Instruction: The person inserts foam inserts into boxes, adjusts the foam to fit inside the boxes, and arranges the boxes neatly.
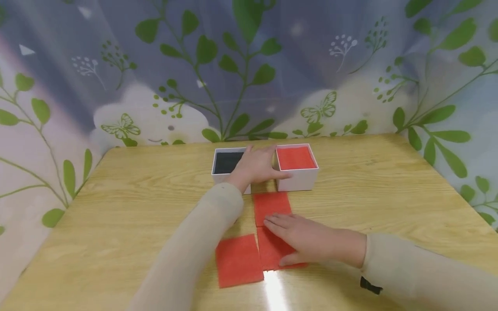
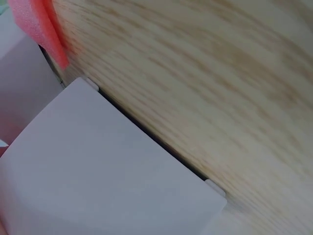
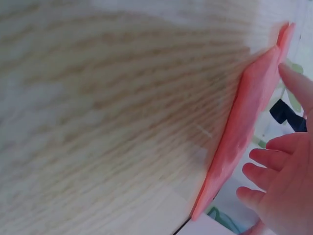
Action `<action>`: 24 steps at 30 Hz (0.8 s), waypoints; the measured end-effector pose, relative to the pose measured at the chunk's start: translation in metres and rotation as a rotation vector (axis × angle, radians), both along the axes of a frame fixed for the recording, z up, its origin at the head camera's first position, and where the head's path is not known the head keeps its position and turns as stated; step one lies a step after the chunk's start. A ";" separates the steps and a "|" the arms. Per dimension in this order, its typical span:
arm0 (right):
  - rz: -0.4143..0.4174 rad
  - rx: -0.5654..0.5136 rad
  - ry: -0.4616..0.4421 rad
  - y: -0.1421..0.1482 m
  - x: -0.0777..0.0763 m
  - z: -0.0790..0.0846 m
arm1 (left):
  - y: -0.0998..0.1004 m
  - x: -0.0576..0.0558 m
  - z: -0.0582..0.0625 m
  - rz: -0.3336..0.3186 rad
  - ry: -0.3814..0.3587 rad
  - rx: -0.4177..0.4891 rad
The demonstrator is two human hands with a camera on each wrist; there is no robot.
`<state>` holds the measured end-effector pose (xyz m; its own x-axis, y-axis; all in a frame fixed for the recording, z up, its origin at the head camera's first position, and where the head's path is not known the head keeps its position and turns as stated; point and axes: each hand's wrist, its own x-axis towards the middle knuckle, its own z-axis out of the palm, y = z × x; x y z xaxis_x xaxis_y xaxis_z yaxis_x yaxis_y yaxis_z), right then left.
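Observation:
My left hand (image 1: 257, 166) is over the gap between two white boxes, its fingers spread and its thumb at the front of the right box (image 1: 295, 180). That box holds a stack of red squares (image 1: 296, 158). Dark squares (image 1: 227, 162) fill the left box (image 1: 221, 176), partly hidden by the hand. On the table lie three soft red sheets: a far one (image 1: 271, 207), a near-left one (image 1: 239, 261) and a near-right one (image 1: 268, 252). Across the far and near-right sheets reaches my right hand (image 1: 307, 238), fingers extended and thumb apart.
The wooden table (image 1: 136, 224) runs back to a curtain (image 1: 175, 99) printed with leaves and butterflies. A small black piece (image 1: 371, 285) hangs by the right sleeve. In the left wrist view, a white box wall (image 2: 107, 166) stands close before the camera.

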<state>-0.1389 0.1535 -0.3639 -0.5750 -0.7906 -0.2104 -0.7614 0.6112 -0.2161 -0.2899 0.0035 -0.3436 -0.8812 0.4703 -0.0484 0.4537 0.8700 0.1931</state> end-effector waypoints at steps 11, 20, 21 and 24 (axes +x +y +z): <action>0.056 -0.015 -0.023 -0.022 0.010 0.001 | -0.004 0.002 -0.001 0.000 -0.009 0.008; 0.132 -0.006 0.007 -0.046 0.015 -0.002 | -0.006 0.003 -0.003 -0.002 0.000 0.029; 0.139 -0.003 0.025 -0.048 0.016 -0.002 | -0.005 0.003 -0.002 -0.003 0.000 0.029; 0.151 0.016 0.077 -0.055 0.017 -0.003 | -0.003 0.002 -0.002 -0.010 0.007 0.029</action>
